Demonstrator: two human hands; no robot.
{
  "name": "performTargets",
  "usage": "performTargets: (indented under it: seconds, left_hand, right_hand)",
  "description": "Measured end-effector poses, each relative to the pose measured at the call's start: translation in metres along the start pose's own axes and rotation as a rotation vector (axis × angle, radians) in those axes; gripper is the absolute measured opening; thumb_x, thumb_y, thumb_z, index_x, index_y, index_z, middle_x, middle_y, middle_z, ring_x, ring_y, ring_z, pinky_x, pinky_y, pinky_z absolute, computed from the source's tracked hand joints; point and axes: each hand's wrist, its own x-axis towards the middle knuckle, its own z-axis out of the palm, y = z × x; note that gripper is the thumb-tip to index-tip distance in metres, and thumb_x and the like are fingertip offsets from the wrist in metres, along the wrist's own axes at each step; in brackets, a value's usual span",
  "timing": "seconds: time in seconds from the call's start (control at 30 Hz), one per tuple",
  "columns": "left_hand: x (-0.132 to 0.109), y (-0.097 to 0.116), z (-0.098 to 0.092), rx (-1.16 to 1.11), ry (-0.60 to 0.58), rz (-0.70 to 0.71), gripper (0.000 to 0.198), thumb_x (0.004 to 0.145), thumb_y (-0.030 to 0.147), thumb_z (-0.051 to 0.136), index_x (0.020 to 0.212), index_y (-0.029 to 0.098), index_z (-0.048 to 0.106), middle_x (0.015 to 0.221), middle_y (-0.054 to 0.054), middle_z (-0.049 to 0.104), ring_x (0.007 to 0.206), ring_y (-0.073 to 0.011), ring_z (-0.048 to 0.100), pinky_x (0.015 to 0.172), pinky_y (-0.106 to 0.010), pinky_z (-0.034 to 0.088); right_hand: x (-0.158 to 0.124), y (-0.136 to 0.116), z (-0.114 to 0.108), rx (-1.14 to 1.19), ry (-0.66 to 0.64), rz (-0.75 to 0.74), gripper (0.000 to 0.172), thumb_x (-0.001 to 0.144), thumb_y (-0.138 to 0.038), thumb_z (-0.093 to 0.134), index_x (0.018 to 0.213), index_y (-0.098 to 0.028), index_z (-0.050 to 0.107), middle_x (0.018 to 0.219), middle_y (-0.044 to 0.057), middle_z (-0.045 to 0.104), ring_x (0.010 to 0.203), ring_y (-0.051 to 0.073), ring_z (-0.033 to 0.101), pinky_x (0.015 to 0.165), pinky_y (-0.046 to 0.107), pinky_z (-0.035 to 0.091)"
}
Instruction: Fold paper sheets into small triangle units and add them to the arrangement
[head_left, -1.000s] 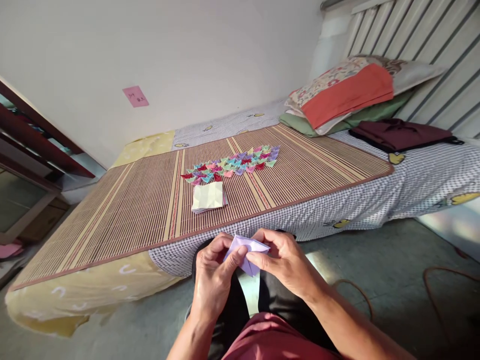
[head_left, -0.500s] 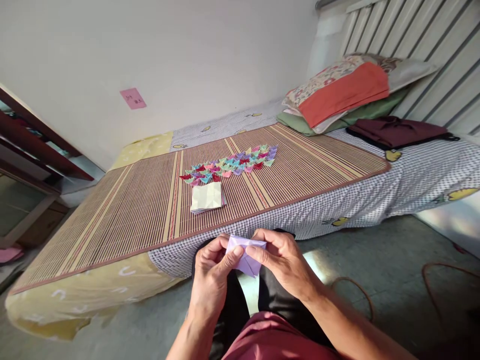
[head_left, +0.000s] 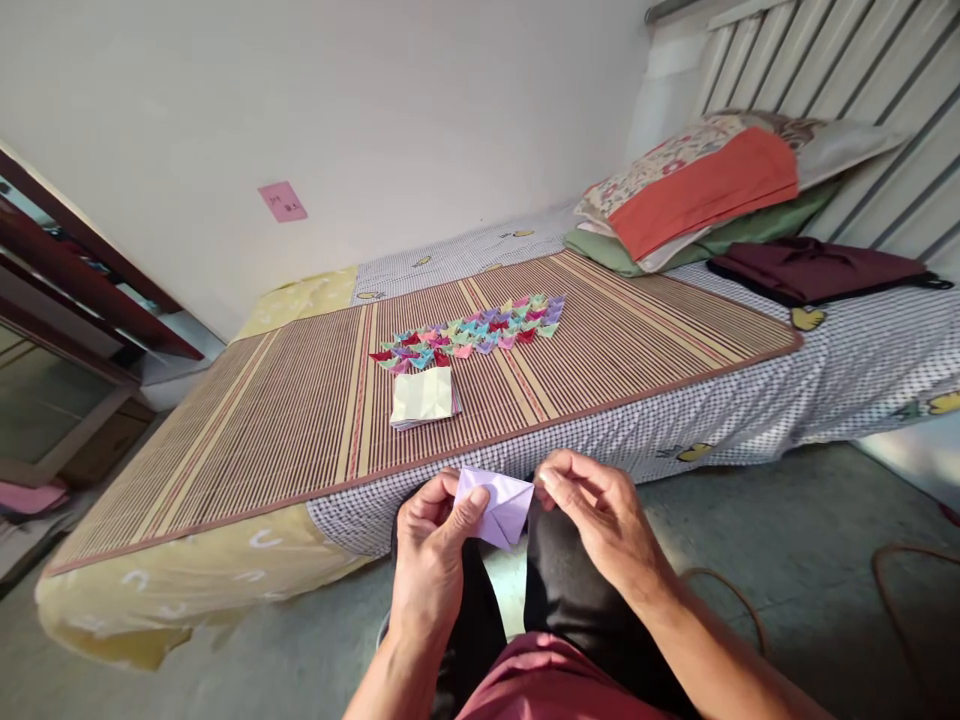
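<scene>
A folded piece of lilac paper (head_left: 504,508) with crossing creases is pinched in my left hand (head_left: 435,535), the thumb lying flat on its front. Just off the paper's right corner is my right hand (head_left: 589,505), its thumb and fingers drawn together with nothing visible between them. Beyond both hands, a stack of creased paper (head_left: 422,396) with a pale yellow sheet on top rests on the striped mat (head_left: 300,410). Behind that stack stand rows of small folded paper pieces (head_left: 480,333) in red, pink, green, blue and purple.
The mat covers a bed with a checked sheet (head_left: 600,425). Pillows (head_left: 705,195) and a folded maroon cloth (head_left: 817,270) lie at the right end by the headboard. A pink note (head_left: 283,201) is on the wall. A brown cord (head_left: 727,590) lies on the floor.
My right hand has let go of the lilac paper and moved slightly right. My left hand still holds the paper. The whole view has shifted a little.
</scene>
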Motion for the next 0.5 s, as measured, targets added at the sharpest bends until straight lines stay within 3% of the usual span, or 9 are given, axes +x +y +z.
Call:
performTargets:
  seconds: [0.1, 0.23, 0.37, 0.5]
  left_hand:
    - [-0.001, 0.002, 0.0, 0.104, -0.028, 0.066, 0.038, 0.087, 0.038, 0.086, 0.067, 0.018, 0.06, 0.066, 0.004, 0.052, 0.064, -0.0114, 0.044, 0.062, -0.024, 0.037]
    - [-0.004, 0.002, 0.005, 0.232, -0.102, 0.131, 0.037, 0.093, 0.037, 0.079, 0.067, 0.019, 0.06, 0.068, 0.003, 0.054, 0.066, -0.0127, 0.046, 0.064, -0.026, 0.039]
    - [-0.006, 0.001, 0.006, 0.34, -0.117, 0.176, 0.035, 0.095, 0.037, 0.077, 0.069, 0.019, 0.061, 0.07, 0.003, 0.053, 0.066, -0.0133, 0.045, 0.064, -0.027, 0.038]
    - [-0.007, 0.001, 0.003, 0.439, -0.12, 0.21, 0.034, 0.097, 0.037, 0.074, 0.071, 0.02, 0.061, 0.071, 0.003, 0.054, 0.067, -0.0137, 0.047, 0.065, -0.028, 0.039]
  right_hand:
    - [0.005, -0.004, -0.007, -0.053, -0.009, -0.038, 0.025, 0.104, -0.041, 0.063, 0.093, -0.021, 0.072, 0.083, 0.002, 0.072, 0.081, 0.018, 0.069, 0.075, 0.027, 0.055]
    - [0.009, -0.014, -0.001, -0.19, -0.056, -0.208, 0.008, 0.101, -0.027, 0.071, 0.107, -0.022, 0.074, 0.094, 0.002, 0.075, 0.087, 0.017, 0.072, 0.081, 0.028, 0.056]
    - [0.009, -0.017, 0.01, -0.272, -0.058, -0.422, 0.012, 0.102, -0.013, 0.066, 0.107, -0.021, 0.073, 0.098, 0.003, 0.073, 0.095, 0.018, 0.072, 0.086, 0.029, 0.057]
    - [0.009, -0.015, 0.012, -0.287, -0.064, -0.496, 0.014, 0.102, -0.008, 0.065, 0.105, -0.02, 0.072, 0.1, 0.005, 0.072, 0.098, 0.017, 0.071, 0.089, 0.029, 0.057]
